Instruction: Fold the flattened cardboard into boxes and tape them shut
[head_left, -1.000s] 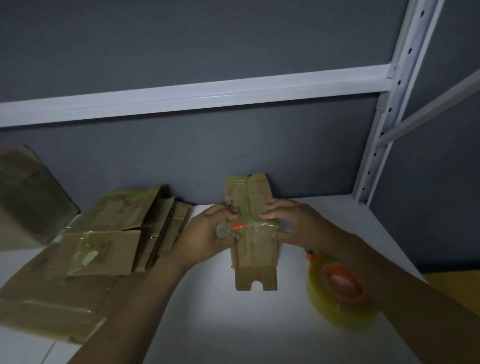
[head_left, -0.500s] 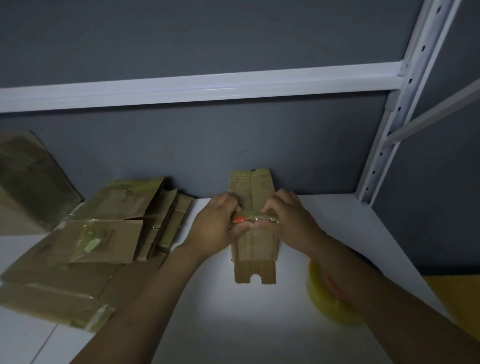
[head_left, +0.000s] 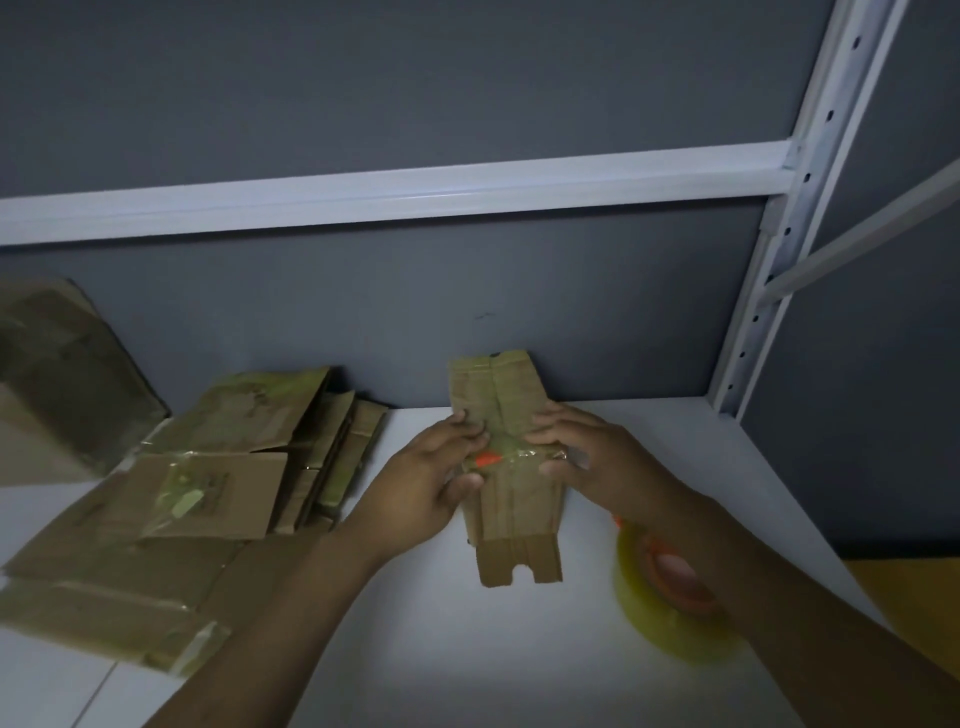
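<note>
A narrow brown cardboard piece (head_left: 519, 519) lies lengthwise on the white table (head_left: 519, 665), its far end near the grey wall. A strip of clear tape with an orange end (head_left: 488, 459) crosses its middle. My left hand (head_left: 431, 478) grips the piece's left edge at the tape, thumb under the strip. My right hand (head_left: 587, 457) holds the right edge, its fingers curled over the tape's other end. A roll of clear yellowish tape with an orange core (head_left: 675, 597) lies on the table under my right forearm.
Several flattened cardboard pieces (head_left: 208, 483) lie stacked at the left of the table. A larger brown box (head_left: 57, 379) leans at the far left. A white shelf rail (head_left: 415, 192) and a perforated upright (head_left: 789, 218) frame the grey wall behind.
Both hands closed in over the tape strip at the piece's middle, then spread a little apart along it. The cardboard piece stays where it was.
</note>
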